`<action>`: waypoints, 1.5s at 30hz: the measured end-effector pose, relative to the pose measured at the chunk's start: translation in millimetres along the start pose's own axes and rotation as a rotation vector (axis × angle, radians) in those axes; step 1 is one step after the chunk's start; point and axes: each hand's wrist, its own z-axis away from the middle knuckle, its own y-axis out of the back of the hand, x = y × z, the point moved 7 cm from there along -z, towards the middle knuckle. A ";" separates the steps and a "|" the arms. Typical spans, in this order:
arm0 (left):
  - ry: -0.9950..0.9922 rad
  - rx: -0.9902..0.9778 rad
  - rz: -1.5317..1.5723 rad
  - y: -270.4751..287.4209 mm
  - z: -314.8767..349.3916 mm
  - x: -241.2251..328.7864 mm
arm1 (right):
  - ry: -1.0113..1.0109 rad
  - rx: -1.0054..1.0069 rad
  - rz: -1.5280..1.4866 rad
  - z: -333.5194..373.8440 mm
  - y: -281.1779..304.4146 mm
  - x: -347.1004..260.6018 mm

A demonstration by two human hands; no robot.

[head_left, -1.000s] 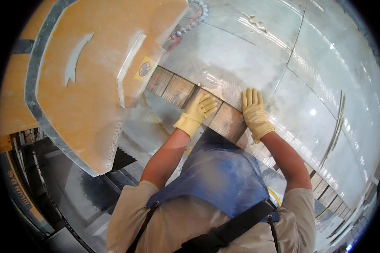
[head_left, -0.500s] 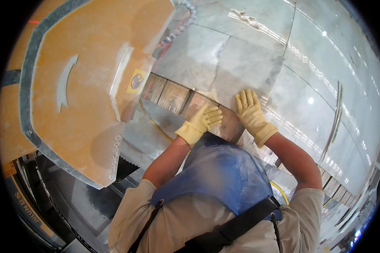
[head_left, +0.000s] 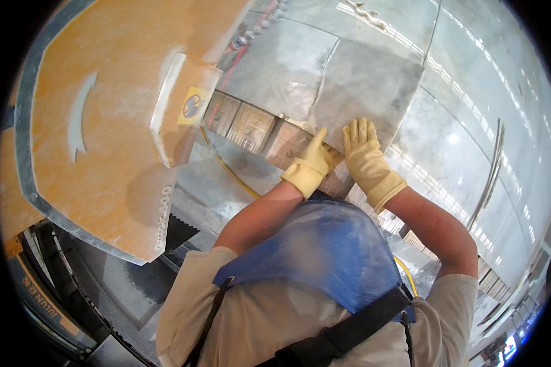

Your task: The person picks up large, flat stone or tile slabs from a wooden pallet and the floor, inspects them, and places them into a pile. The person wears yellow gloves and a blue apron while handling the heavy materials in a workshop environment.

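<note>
At six o'clock I saw a blue apron (head_left: 312,251). Beyond it, the left hand (head_left: 314,164) had its thumb raised by the eight-o'clock corner of the slab (head_left: 370,85); its fingers were half hidden, so I couldn't tell whether they pinched it. The right hand (head_left: 367,158), nearer, lay flat over its six-o'clock edge, fingers together. The slab reached toward one o'clock, roughly square, long axis unclear.

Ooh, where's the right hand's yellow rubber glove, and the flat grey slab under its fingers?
Right hand's yellow rubber glove (head_left: 368,162), head view: on its back.
Flat grey slab (head_left: 368,85), head view: middle of top.
</note>
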 end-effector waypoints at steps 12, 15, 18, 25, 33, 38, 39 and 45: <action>-0.124 -0.021 0.040 13.9 -23.5 -2.3 | -0.983 0.714 -1.481 66.3 -31.7 157.2; -0.109 0.001 -0.006 10.6 -20.6 -3.9 | -0.499 0.426 -2.591 34.1 -123.8 141.1; -0.105 0.034 -0.062 3.0 -15.0 0.3 | -0.553 0.378 -2.183 18.7 -147.4 139.8; -0.002 -0.252 -0.104 15.8 -0.8 -1.0 | -0.665 0.405 -2.092 86.9 -86.1 71.7; -0.016 -0.147 -0.242 14.5 14.8 1.3 | -0.605 0.520 -1.810 110.0 -84.8 42.1; -0.119 -0.217 -0.330 22.7 15.0 10.7 | -0.633 0.529 -1.454 120.9 -57.3 27.1; -0.149 -0.213 -0.406 15.1 18.9 15.6 | -0.603 0.553 -1.267 122.9 -49.7 22.5; -0.131 -0.121 -0.452 21.9 23.4 19.7 | -0.664 0.496 -1.444 123.4 -59.0 22.9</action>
